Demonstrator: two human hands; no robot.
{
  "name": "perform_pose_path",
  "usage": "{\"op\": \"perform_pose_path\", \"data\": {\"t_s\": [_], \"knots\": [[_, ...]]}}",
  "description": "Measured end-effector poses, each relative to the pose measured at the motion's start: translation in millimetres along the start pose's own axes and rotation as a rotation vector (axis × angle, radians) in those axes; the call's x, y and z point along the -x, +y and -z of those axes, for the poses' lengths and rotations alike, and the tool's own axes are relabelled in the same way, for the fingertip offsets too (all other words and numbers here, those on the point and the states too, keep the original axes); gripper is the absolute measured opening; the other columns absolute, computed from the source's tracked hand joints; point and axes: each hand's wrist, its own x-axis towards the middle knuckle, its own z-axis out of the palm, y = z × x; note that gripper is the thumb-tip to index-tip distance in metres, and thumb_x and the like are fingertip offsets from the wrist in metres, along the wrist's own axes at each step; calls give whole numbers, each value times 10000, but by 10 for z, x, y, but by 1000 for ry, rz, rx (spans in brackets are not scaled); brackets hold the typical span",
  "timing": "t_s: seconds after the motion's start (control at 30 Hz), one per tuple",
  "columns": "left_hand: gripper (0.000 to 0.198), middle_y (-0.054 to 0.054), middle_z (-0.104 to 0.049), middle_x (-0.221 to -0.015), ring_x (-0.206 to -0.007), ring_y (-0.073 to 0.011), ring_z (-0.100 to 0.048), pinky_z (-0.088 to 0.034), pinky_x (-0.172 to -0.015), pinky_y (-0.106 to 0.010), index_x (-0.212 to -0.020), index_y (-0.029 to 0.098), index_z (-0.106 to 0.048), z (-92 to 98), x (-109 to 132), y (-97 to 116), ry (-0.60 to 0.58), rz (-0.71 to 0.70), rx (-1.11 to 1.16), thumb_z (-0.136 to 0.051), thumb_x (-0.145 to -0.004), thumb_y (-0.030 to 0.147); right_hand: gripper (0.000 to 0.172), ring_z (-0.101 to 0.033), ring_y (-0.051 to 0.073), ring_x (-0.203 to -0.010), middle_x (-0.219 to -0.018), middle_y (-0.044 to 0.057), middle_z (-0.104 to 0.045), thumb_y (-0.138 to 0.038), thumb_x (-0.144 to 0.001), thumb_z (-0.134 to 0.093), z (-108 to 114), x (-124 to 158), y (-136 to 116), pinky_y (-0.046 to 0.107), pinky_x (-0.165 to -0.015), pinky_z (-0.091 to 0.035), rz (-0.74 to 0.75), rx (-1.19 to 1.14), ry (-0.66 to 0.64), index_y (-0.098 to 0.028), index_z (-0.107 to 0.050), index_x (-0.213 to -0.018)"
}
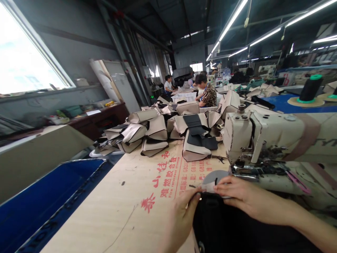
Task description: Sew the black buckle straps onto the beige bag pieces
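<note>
A dark piece of black fabric (216, 218) hangs below my hands at the front edge of the plywood table. My left hand (184, 214) pinches its upper left edge between thumb and fingers. On the upper right edge, my right hand (244, 198) grips the same piece, fingers bent over it. Between my fingertips shows a small whitish strip (209, 187), its exact kind unclear. Just behind lies a round grey disc (216, 175), partly covered by my hands. The sewing machine (265, 140) stands close to my right hand.
Beige bag pieces with black edging (155, 126) are heaped across the back of the plywood table (105, 211). A blue-lined bin (65, 196) stands left. Behind the machine is a black thread cone (310, 89). A co-worker (209, 95) sits beyond the heap, another person farther back.
</note>
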Motion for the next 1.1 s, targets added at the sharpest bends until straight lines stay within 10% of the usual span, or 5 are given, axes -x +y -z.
{"op": "perform_pose_path", "data": {"t_s": [0.2,0.47,1.1], "knots": [[311,-16,-666,-835,-787,-174,-588,-463,-712,-251,-935,176,-637,-296,-144,-281,-20,216,229,-408,-857,371,359,-518,120,-675,-736,-3,-534,-338,-938,-329,-426,-41,368,240,-659,-413,-294,-166,64,-158,-520,-694],[314,-7,-642,-756,-780,-178,-572,-451,-698,-239,-841,158,-639,-357,-133,-383,-37,340,342,-460,-819,414,408,-540,157,-746,-757,-4,-555,-433,-935,-278,-532,-29,351,267,-702,-383,-515,-302,82,-165,-511,-734],[307,-19,-601,-751,-748,-144,-548,-441,-677,-226,-921,148,-585,-493,-76,-351,-4,379,378,-432,-846,403,362,-573,128,-792,-821,-6,-592,-402,-935,-308,-607,146,348,201,-691,-466,-432,-185,124,-208,-601,-847]]}}
